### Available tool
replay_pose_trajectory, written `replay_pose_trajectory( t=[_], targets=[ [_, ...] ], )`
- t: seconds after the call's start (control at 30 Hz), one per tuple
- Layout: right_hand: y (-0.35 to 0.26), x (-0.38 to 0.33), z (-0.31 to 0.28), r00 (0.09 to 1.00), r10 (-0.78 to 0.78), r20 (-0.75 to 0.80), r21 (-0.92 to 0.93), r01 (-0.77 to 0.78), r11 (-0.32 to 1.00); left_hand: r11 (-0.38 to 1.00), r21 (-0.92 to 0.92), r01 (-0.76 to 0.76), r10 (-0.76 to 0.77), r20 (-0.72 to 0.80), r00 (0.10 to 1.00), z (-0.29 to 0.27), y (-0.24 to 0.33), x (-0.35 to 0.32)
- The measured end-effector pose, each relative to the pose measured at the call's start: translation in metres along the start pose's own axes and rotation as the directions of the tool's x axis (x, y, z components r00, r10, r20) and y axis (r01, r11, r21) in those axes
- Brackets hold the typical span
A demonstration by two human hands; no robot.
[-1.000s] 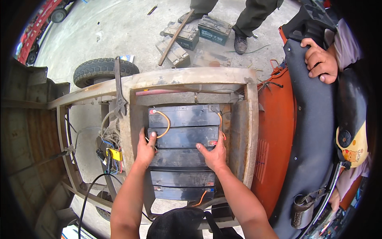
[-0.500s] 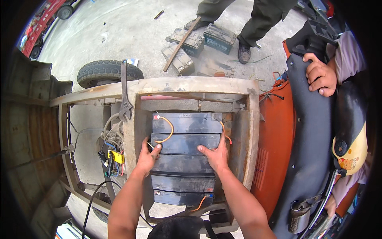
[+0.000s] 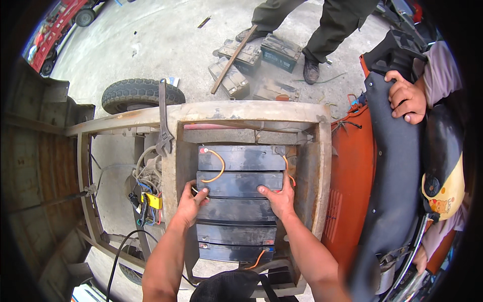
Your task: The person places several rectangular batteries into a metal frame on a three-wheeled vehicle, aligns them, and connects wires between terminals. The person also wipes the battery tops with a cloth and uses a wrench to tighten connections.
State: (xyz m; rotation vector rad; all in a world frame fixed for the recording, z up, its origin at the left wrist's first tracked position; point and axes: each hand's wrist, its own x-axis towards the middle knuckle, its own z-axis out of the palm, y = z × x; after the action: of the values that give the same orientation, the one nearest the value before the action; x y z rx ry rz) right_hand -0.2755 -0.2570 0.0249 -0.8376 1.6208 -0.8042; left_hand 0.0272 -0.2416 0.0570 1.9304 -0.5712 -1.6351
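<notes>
Several black batteries (image 3: pixel 241 158) lie side by side in a row inside a worn metal frame (image 3: pixel 226 111). My left hand (image 3: pixel 192 204) grips the left end of the second battery from the far side (image 3: pixel 239 184); its thumb is on the near top edge and its fingers go down beside the end, partly hidden. At the opposite end, my right hand (image 3: pixel 282 200) holds the same battery, thumb on top, fingers wrapped round the side. An orange cable (image 3: pixel 224 163) curves from the farthest battery's red terminal onto the held one. Another orange cable (image 3: pixel 257 259) comes off the nearest battery.
An adjustable wrench (image 3: pixel 163 121) rests on the frame, near tangled wires with a yellow connector (image 3: pixel 152 201). Beyond lie a tire (image 3: pixel 143 94) and loose batteries (image 3: pixel 280 52) by a person's legs. At right, another person's hand (image 3: pixel 406 98) rests on a black panel (image 3: pixel 395 166).
The whole view has shifted slightly, so the scene sits a little lower and farther right. Both my hands stay on the same battery, the thumbs slightly moved; the battery shows no clear movement.
</notes>
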Motion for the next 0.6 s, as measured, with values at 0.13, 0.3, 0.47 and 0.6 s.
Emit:
replay_pose_trajectory(
  t=[0.13,0.3,0.47,0.6],
  targets=[
    [-0.003,0.001,-0.003,1.0,0.004,-0.006,-0.11,-0.005,0.994,0.999,-0.052,-0.003,0.004,0.016,1.0,0.001,-0.004,0.001],
    [-0.003,0.002,-0.002,0.997,0.083,-0.002,-0.083,-0.083,0.993,0.993,0.091,-0.072,0.084,-0.134,0.987,0.013,-0.025,-0.002],
    [0.0,0.003,0.0,0.996,-0.076,-0.054,-0.146,0.067,0.987,0.992,0.115,-0.046,0.064,-0.154,0.986,0.009,-0.044,-0.002],
    [-0.002,0.002,-0.002,1.0,0.008,-0.006,-0.133,-0.009,0.991,1.0,-0.023,0.003,-0.006,-0.103,0.995,0.005,-0.04,-0.004]
  ],
)
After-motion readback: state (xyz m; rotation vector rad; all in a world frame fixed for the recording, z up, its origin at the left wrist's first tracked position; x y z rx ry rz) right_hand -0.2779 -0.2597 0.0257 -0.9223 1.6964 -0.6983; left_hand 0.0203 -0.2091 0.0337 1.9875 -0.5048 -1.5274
